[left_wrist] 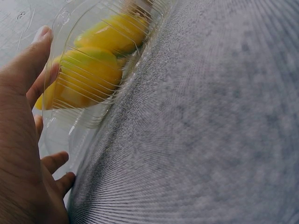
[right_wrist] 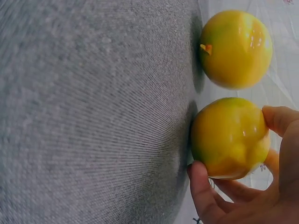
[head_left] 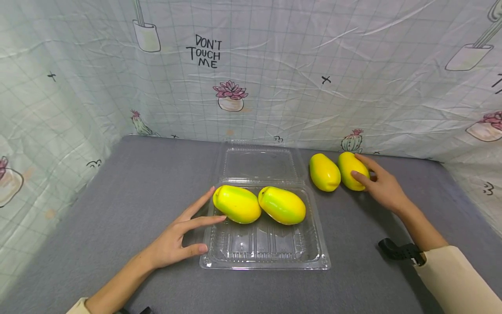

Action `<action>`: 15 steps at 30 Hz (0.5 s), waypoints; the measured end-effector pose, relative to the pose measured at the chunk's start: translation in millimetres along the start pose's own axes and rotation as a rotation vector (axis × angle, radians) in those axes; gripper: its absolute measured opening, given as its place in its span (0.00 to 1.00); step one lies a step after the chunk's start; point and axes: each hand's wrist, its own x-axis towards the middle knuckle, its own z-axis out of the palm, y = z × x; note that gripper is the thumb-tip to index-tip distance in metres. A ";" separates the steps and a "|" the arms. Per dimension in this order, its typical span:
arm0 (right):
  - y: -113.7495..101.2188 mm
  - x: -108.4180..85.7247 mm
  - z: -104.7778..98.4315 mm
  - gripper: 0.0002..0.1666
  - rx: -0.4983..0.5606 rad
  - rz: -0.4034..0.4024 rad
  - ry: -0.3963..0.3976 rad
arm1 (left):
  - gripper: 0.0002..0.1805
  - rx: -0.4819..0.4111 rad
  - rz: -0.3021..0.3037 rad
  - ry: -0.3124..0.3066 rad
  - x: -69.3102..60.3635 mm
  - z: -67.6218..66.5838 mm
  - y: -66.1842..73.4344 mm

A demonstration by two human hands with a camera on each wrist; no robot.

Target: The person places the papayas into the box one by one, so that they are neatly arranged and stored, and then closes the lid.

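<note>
Two yellow-green mangoes, a left one [head_left: 237, 204] and a right one [head_left: 282, 205], lie side by side in the back half of a clear plastic clamshell box [head_left: 266, 261]. Its lid [head_left: 259, 163] is folded back. At the box's left side my left hand [head_left: 172, 240] has its fingers spread, the thumb by the rim and a fingertip by the left mango. On the cloth right of the box, my right hand [head_left: 382, 185] holds a third mango [right_wrist: 229, 137] between thumb and fingers. Another mango [head_left: 324, 172] lies just left of that one.
Grey cloth [head_left: 157, 183] covers the table. A white printed curtain [head_left: 274, 56] rises behind and along both sides. A black strap [head_left: 400, 252] is on the right wrist.
</note>
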 end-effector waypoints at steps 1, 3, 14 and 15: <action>-0.1 -0.7 -0.5 0.39 0.003 -0.004 0.002 | 0.31 0.001 0.001 0.000 0.1 0.1 -0.1; -0.2 -0.8 -0.8 0.39 0.009 -0.008 0.002 | 0.31 0.002 0.003 0.000 0.2 0.1 -0.2; -1.0 -1.6 0.2 0.39 0.041 -0.030 0.032 | 0.31 -0.013 0.006 0.001 0.0 1.1 -1.0; -1.0 -1.9 0.4 0.39 0.039 -0.032 0.038 | 0.31 -0.014 0.006 0.002 0.1 1.1 -1.1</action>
